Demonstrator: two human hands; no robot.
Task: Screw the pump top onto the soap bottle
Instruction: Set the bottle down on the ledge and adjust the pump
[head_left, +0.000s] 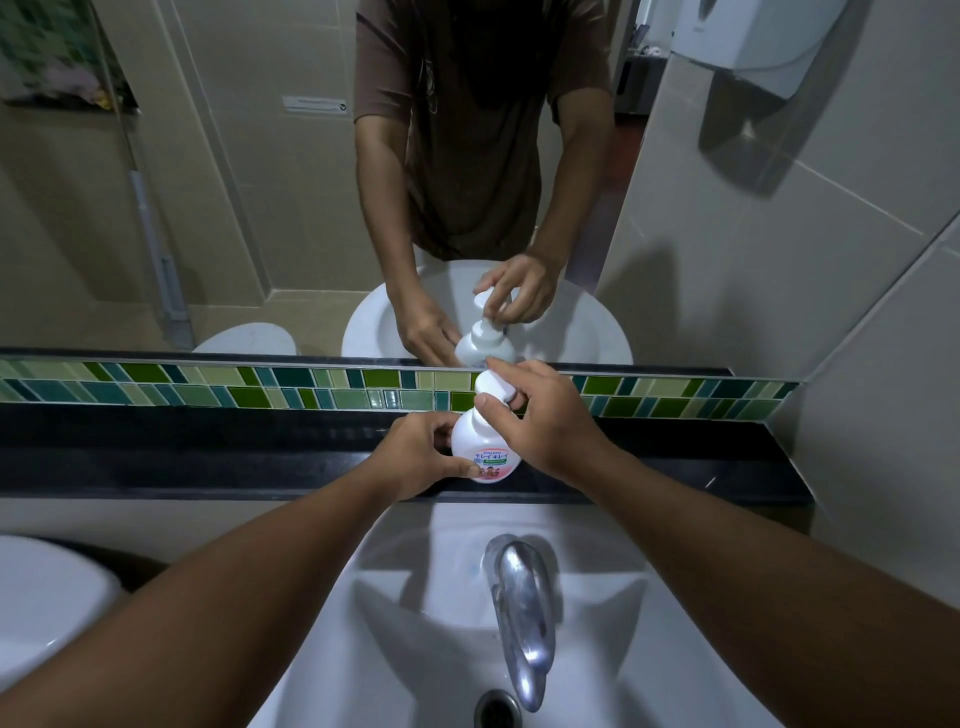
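Observation:
A white soap bottle (480, 447) with a pink and green label stands upright on the black stone ledge (208, 447) behind the sink. My left hand (421, 454) wraps its left side, thumb across the label. The white pump top (491, 387) sits on the bottle's neck. My right hand (540, 421) grips the pump from the right, thumb in front and fingers over its head. The joint between pump and neck is hidden by my fingers.
A white sink (519, 623) with a chrome tap (522, 603) and drain (497, 707) lies below the ledge. A second basin (47, 597) is at the left. A mirror (260, 208) over green mosaic tiles (208, 389) reflects the scene. A white dispenser (753, 36) hangs on the right wall.

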